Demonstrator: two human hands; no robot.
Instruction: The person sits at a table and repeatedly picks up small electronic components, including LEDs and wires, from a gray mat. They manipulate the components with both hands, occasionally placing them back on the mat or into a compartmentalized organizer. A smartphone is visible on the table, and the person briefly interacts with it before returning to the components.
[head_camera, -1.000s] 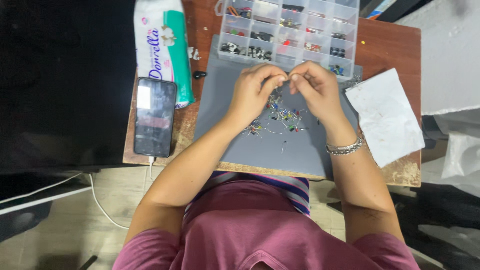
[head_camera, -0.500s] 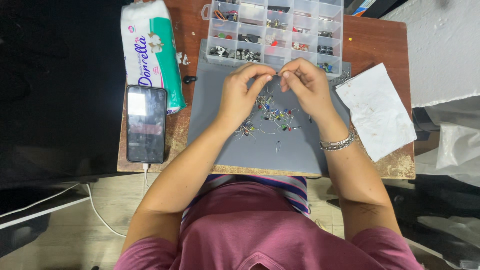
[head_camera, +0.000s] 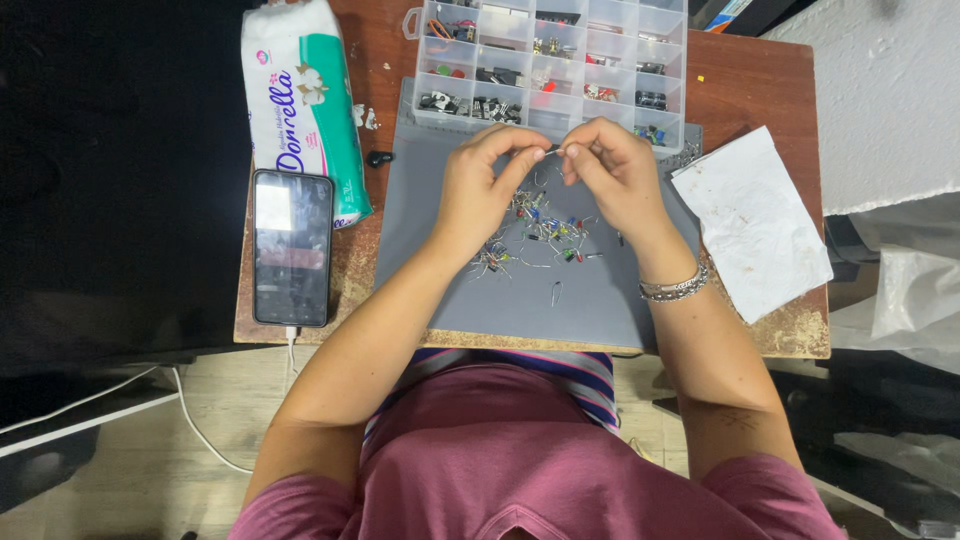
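Here a tiny part (head_camera: 553, 149), too small to tell its kind, sits pinched between the fingertips of both hands, held above the far end of a grey mat (head_camera: 590, 300). The left hand (head_camera: 483, 185) has thumb and forefinger closed together on one end of it; the right hand (head_camera: 610, 170) nips the other end the same way, its remaining fingers curled in. Both hands meet fingertip to fingertip, wrists raised off the mat, forearms running back toward the body. A metal bracelet (head_camera: 675, 288) rings the right wrist.

Under the hands, a loose scatter of small parts (head_camera: 545, 232) with wire legs lies on the mat, some blue, red, green and yellow.

Just beyond the hands stands a clear organizer box (head_camera: 560, 60), lid open, its near edge on the mat. Its compartments hold sorted small parts, dark ones in the near row, red and green bits further in; several cells look bare.

The mat lies on a wooden bench (head_camera: 770, 80). Right of it is a crumpled white paper (head_camera: 755, 225). Left of it lies a phone (head_camera: 291, 247), face up, with a cable at its near end, and beyond that a tissue pack (head_camera: 300, 100).
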